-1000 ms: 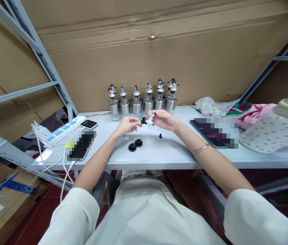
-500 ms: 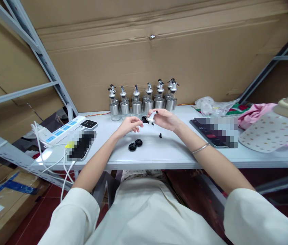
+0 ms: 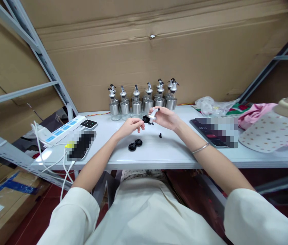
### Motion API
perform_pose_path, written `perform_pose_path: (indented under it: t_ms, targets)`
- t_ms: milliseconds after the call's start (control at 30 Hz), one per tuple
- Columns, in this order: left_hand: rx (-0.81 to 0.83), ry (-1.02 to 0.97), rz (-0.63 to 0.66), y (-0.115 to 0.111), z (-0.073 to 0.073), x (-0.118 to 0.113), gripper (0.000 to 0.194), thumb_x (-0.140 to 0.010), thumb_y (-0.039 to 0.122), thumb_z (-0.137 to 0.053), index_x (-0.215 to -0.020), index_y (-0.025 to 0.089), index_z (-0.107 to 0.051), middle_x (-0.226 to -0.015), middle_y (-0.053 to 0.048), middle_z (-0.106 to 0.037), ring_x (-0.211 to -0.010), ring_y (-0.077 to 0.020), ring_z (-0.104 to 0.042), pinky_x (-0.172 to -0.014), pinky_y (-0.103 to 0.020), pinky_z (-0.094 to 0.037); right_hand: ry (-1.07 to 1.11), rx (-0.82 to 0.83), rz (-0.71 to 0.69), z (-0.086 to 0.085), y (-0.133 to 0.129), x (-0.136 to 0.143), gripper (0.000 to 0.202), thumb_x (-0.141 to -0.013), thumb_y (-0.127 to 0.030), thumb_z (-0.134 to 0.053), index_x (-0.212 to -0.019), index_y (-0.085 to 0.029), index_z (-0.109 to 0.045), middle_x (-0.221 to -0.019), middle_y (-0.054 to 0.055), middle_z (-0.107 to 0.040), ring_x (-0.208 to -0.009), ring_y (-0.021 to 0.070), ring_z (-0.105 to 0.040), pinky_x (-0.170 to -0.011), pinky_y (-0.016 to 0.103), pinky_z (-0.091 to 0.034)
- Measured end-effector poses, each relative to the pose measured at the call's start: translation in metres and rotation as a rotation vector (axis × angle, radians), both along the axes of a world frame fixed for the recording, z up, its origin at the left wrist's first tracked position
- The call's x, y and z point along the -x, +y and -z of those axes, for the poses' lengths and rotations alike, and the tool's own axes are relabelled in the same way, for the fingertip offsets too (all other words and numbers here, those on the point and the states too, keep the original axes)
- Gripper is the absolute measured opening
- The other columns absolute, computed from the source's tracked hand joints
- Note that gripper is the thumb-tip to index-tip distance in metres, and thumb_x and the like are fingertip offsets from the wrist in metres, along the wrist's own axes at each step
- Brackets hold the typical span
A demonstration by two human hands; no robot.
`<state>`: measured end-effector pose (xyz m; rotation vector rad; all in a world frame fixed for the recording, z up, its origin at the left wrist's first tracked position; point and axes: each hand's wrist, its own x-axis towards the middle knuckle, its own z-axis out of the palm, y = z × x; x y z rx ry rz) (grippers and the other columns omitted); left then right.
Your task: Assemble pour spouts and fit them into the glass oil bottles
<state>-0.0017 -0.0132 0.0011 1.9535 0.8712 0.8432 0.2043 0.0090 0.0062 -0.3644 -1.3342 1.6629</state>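
My right hand grips a silvery-white pourer spout with a black tip, its fingers wrapped round it above the table. Just left of it, my left hand is closed in a pinch. Its fingertips are beside a black ribbed stopper, and I cannot make out what, if anything, is between them. Tiny black pieces show below the spout. Closer to the table's front edge lie two round black stoppers. A small black plug rests below my right hand.
Several steel-and-glass bottles with pourer tops stand at the back of the white table. On the left are a power strip, a phone and cables. A tablet, plastic bag and dotted cloth item lie right.
My right hand has tilted the spout and raised it slightly away from my left fingertips. The black stopper beside them shows more clearly. The bottles and loose black parts stay put.
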Motion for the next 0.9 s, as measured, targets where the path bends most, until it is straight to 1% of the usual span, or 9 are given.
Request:
perform_pose_path:
  t_ms: [100,200,333,433,600,733,900]
  targets:
    - [-0.124,0.052,-0.050,-0.002,0.000,0.000,0.027,-0.086,0.030,-0.046,-0.071,0.013,-0.061,-0.064,0.000,-0.061,-0.053,-0.0068,-0.050,-0.054,-0.021,-0.036,0.044,0.033,0.039,-0.002,0.002,-0.001,0.015,-0.077,-0.039,-0.067,-0.075,-0.024,-0.066,-0.076,-0.001,-0.066,-0.078,0.0155,-0.061,-0.077,0.033,-0.051]
    - [-0.288,0.110,-0.102,-0.001,0.003,0.000,0.027,-0.089,0.027,-0.044,-0.072,0.014,-0.060,-0.057,0.002,-0.055,-0.053,-0.0081,-0.049,-0.058,-0.022,-0.037,0.075,0.085,0.095,-0.003,0.007,-0.003,0.020,-0.077,-0.042,-0.067,-0.072,-0.024,-0.064,-0.078,0.000,-0.067,-0.080,0.0164,-0.062,-0.080,0.035,-0.051]
    - [-0.525,0.184,-0.143,0.002,0.005,0.003,0.029,-0.092,0.025,-0.040,-0.071,0.016,-0.057,-0.058,0.002,-0.052,-0.058,-0.0101,-0.050,-0.064,-0.023,-0.039,0.076,0.160,0.160,0.000,0.015,-0.005,0.025,-0.078,-0.045,-0.066,-0.069,-0.022,-0.061,-0.080,0.000,-0.069,-0.079,0.0154,-0.063,-0.082,0.034,-0.050]
    - [-0.634,0.208,-0.172,0.003,0.004,0.005,0.030,-0.095,0.027,-0.038,-0.073,0.016,-0.056,-0.059,0.002,-0.051,-0.061,-0.0115,-0.051,-0.067,-0.023,-0.040,0.082,0.208,0.174,0.002,0.019,-0.006,0.023,-0.079,-0.042,-0.065,-0.069,-0.021,-0.061,-0.080,-0.001,-0.070,-0.075,0.0137,-0.063,-0.081,0.032,-0.049]
    - [-0.706,0.220,-0.194,0.003,0.004,0.007,0.030,-0.096,0.029,-0.036,-0.075,0.017,-0.054,-0.061,0.001,-0.051,-0.062,-0.0118,-0.051,-0.067,-0.023,-0.040,0.076,0.267,0.182,0.004,0.019,-0.002,0.021,-0.084,-0.038,-0.060,-0.071,-0.020,-0.061,-0.072,0.000,-0.068,-0.073,0.0131,-0.063,-0.076,0.029,-0.049]
    - [-0.720,0.217,-0.177,0.003,0.004,0.006,0.031,-0.096,0.029,-0.037,-0.074,0.017,-0.053,-0.061,0.002,-0.051,-0.060,-0.0113,-0.050,-0.064,-0.023,-0.040,0.048,0.276,0.147,0.005,0.018,0.001,0.023,-0.085,-0.037,-0.058,-0.069,-0.020,-0.059,-0.074,0.000,-0.068,-0.075,0.0135,-0.063,-0.077,0.029,-0.049]
    - [-0.713,0.201,-0.165,0.002,0.005,0.004,0.031,-0.096,0.030,-0.036,-0.074,0.017,-0.053,-0.061,0.002,-0.050,-0.058,-0.0107,-0.049,-0.062,-0.023,-0.039,0.023,0.255,0.153,0.006,0.017,0.002,0.025,-0.086,-0.037,-0.057,-0.068,-0.020,-0.058,-0.074,0.000,-0.068,-0.074,0.0130,-0.063,-0.078,0.030,-0.049]
